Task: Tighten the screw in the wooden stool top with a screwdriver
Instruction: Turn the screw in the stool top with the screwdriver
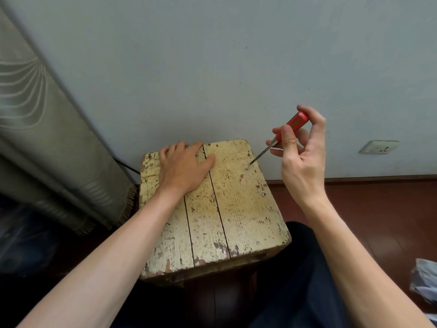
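Screw [247,167] near the stool top's [236,209] far right edge takes a slanted screwdriver [293,123] pinched by the right hand's [302,162] fingers [287,136], so its tip could slip out while the left hand [182,171] lies flat.

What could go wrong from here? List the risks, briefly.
The screwdriver leans steeply over the screw, so its tip may slip out and scratch the stool top. The right hand only pinches it with fingertips, which probably gives little downward pressure.
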Motion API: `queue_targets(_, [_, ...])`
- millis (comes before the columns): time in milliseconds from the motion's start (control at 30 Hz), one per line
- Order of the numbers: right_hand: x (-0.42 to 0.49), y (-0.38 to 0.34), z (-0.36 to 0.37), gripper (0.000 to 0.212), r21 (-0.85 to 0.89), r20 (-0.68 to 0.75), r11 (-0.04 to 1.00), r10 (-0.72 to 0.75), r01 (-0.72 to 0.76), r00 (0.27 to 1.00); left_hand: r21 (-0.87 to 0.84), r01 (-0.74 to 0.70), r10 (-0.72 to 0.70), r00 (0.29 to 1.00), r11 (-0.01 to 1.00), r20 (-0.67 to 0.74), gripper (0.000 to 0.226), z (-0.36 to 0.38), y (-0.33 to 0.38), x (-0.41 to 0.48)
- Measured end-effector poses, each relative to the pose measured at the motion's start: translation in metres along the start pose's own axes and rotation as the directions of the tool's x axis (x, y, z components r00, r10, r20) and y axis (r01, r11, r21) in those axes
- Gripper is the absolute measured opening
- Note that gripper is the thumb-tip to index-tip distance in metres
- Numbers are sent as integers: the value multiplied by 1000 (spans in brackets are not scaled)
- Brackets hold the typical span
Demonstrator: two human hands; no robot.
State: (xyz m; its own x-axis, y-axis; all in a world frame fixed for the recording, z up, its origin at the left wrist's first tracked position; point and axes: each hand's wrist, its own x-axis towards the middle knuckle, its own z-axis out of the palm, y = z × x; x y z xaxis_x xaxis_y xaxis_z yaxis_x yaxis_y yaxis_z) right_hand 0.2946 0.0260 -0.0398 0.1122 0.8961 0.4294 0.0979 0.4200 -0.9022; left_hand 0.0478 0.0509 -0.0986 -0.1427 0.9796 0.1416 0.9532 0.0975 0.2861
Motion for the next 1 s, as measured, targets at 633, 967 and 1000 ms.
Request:
queue_targets(633, [6,1,-3,41,-45,24,999,13,-12,1000,-1,0,0,1000,1000,5,73,-4,2,-2])
queue_targets(967, [16,-3,-12,39,-117,139,993,-17,33,990,-10,-4,4,1000,1000,-8,72,-2,1,-3])
queue_targets(1000, [18,-4,-14,42,-134,134,990,-24,42,991,-15,-4,4,1000,1000,-11,72,-2,1,-3])
